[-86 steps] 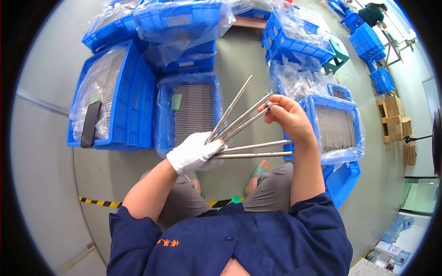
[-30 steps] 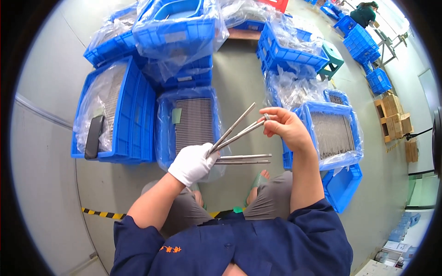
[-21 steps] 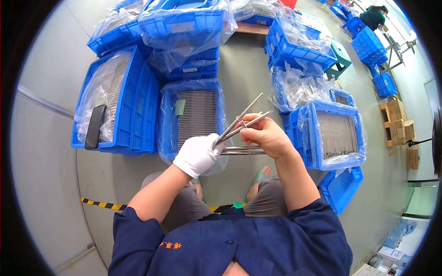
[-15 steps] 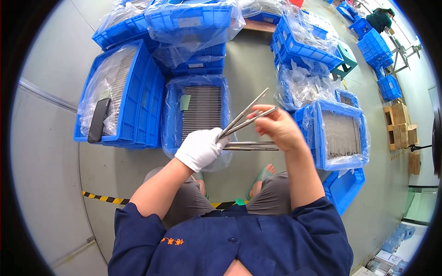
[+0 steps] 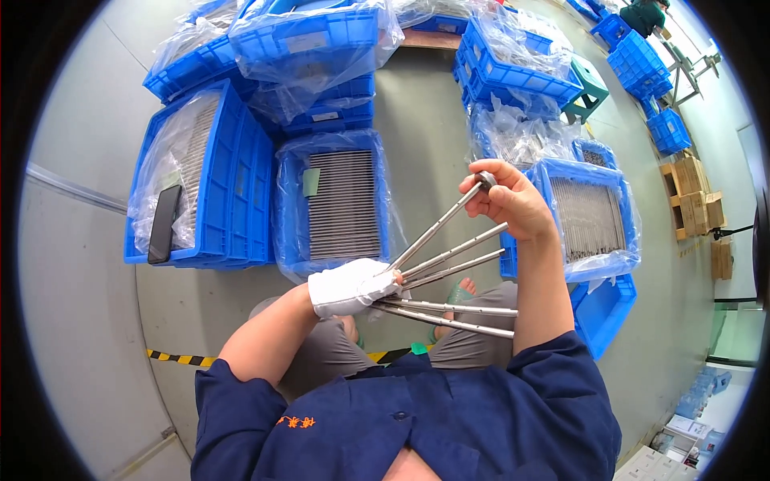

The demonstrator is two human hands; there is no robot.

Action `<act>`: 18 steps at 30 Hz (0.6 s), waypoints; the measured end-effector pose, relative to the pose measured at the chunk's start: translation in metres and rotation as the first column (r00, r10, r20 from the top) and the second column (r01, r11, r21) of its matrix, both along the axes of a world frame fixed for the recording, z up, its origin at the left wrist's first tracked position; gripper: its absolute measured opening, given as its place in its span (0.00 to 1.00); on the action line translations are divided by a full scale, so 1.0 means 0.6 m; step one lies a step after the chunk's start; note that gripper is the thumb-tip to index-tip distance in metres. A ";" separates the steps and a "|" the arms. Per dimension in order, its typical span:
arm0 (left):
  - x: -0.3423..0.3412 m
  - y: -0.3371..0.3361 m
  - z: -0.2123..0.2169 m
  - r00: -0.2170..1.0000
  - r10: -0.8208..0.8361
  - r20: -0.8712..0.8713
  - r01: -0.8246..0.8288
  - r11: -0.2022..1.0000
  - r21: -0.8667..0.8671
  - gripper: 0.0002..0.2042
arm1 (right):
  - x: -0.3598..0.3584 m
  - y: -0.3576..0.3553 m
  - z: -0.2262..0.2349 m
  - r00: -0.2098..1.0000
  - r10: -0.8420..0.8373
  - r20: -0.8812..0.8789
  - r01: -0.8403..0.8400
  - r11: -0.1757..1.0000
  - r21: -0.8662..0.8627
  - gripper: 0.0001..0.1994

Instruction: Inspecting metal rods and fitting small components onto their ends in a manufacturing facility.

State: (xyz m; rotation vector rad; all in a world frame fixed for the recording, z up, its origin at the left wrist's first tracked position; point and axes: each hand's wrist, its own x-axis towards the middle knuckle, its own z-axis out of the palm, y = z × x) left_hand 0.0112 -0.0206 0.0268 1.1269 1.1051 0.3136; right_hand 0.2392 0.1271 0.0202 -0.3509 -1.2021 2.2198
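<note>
**Five rods fanned out over the crates**

The left hand (image 5: 350, 289), in a white glove, clenches the near ends of five slim metal rods (image 5: 449, 280), and they splay out from that fist like a fan. The right hand (image 5: 507, 199), bare, pinches the far tip of the topmost rod (image 5: 437, 228) between thumb and fingers, up and to the right of the gloved fist. Two rods slant just under that one; two more lie almost level below, running past the right forearm.

Behind the fist, on the floor, sits a blue crate (image 5: 337, 204) lined with clear plastic and packed with rows of grey rods. To the left of it a taller blue crate (image 5: 233, 184) leans, a dark flat phone-like object (image 5: 163, 224) resting on its plastic. Beyond the right hand stands another lined crate of rods (image 5: 589, 216). More bagged blue crates (image 5: 313, 40) pile up farther back. The floor (image 5: 425, 104) is smooth grey concrete, with a yellow-and-black striped tape (image 5: 180, 357) below the left forearm. Far off, top right, a person in green (image 5: 642, 12) bends among stacked crates.
</note>
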 end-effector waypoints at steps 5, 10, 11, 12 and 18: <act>-0.004 0.003 -0.013 0.997 -0.058 -0.042 0.057 0.998 -0.032 0.19 | 0.000 -0.001 0.011 0.997 0.001 0.072 -0.003 0.999 0.033 0.17; -0.006 -0.003 -0.020 0.995 -0.018 0.094 0.024 0.998 -0.065 0.17 | 0.007 0.003 0.036 0.964 0.016 0.267 -0.065 0.982 0.177 0.15; -0.008 -0.004 -0.028 0.993 -0.004 0.118 0.008 0.999 -0.034 0.18 | -0.006 -0.003 0.029 0.958 0.045 0.282 -0.094 0.982 0.162 0.15; -0.010 -0.005 -0.035 0.990 0.010 0.141 -0.010 1.000 -0.001 0.18 | -0.023 -0.011 0.021 0.952 0.075 0.296 -0.123 0.981 0.149 0.15; -0.004 -0.002 -0.031 0.981 0.066 0.180 -0.052 0.995 -0.081 0.21 | -0.064 -0.053 0.003 0.970 0.186 0.157 -0.185 0.982 -0.026 0.15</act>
